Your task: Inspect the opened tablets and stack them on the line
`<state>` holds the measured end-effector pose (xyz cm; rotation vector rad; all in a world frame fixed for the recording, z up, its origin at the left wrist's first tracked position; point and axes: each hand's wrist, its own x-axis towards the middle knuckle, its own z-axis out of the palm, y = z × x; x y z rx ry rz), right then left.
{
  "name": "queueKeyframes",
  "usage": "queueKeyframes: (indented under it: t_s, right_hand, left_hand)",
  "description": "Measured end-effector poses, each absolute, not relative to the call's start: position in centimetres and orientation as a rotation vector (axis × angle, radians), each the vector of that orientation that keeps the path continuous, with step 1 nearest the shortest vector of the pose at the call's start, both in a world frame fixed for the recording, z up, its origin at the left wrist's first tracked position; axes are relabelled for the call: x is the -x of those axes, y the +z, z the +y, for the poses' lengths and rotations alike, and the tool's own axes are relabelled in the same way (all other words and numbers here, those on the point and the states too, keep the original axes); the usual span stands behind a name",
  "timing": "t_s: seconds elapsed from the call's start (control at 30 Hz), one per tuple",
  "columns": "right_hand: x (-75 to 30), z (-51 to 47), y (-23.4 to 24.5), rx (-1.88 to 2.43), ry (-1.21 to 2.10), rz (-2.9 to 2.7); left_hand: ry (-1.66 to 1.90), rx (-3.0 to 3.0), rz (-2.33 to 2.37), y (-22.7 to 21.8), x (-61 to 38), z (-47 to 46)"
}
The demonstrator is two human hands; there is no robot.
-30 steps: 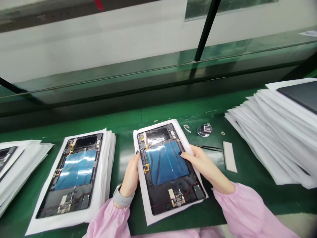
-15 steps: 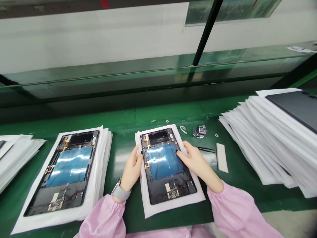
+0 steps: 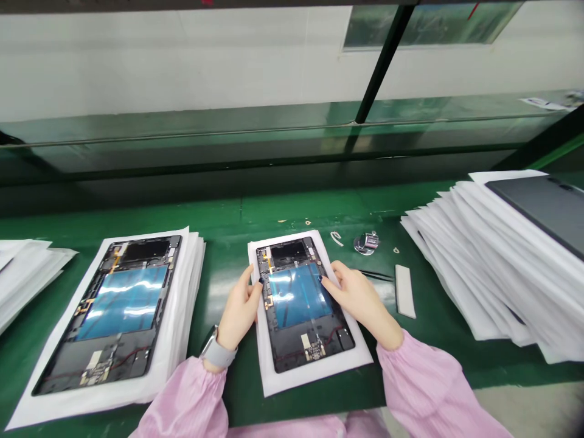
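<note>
An opened tablet body with a blue film over its battery lies on a white foam sheet on the green bench in front of me. My left hand holds the tablet's left edge, thumb on the frame and fingers curled under the sheet. My right hand grips the right edge, with its fingertips resting on the frame beside the blue film. A grey watch sits on my left wrist.
A second opened tablet lies on a stack of foam sheets at the left. More sheets lie at the far left. A tall fanned stack with a dark panel stands right. A small metal counter, tweezers and a white strip lie near my right hand.
The tablet on its sheet has slid a little away from me and now looks smaller in view; both hands kept their hold on its edges.
</note>
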<state>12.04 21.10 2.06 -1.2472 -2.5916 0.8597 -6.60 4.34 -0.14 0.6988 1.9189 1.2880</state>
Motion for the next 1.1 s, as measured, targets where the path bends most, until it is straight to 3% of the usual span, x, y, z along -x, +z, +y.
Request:
queueKeyframes:
  t_s: [0.3, 1.1]
  right_hand:
    - [-13.7, 24.2, 3.4, 1.624, 0.446, -2.168]
    - [-13.5, 26.2, 2.7, 1.762, 0.497, -2.102]
  left_hand:
    - [1.287, -0.708, 1.92, -0.8, 6.6, 4.2]
    - [1.287, -0.773, 1.955, -0.6, 6.7, 4.1]
